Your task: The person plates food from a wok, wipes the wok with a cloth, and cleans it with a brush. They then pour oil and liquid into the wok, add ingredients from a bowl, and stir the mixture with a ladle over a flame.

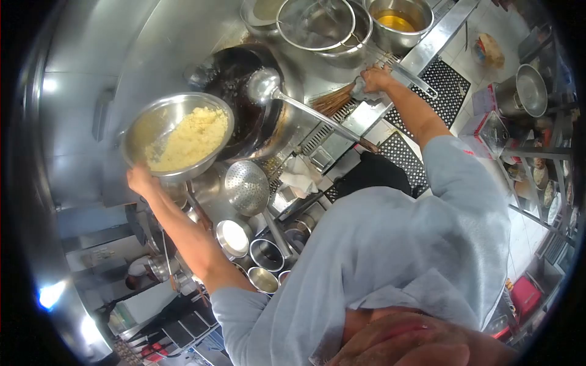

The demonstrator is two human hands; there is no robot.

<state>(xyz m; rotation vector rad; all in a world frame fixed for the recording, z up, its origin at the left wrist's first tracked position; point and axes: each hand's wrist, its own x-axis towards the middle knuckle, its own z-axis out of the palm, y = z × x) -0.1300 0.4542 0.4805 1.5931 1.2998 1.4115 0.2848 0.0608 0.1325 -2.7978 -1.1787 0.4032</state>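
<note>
My left hand [142, 181] grips the near rim of a steel bowl [137, 125]. Crumbly pale-yellow food [192, 139] fills part of the bowl, which is tilted beside a dark wok [232, 79]. A large ladle [264, 84] lies across the wok, its long handle reaching toward my body. Off to the right, my right hand [377, 79] is closed on a grey cloth [364, 91] at the stove's front edge. Just left of that cloth are the bristles of a wok brush [332, 100], and a strainer handle passes close by the hand.
A wire strainer [316, 46] sits over a pot, beside a pot of yellow oil [397, 23]. Near my left arm are a perforated skimmer [246, 186], a white cloth [300, 175] and several seasoning containers [267, 253]. Shelving [540, 165] stands right; another person [140, 271] is far left.
</note>
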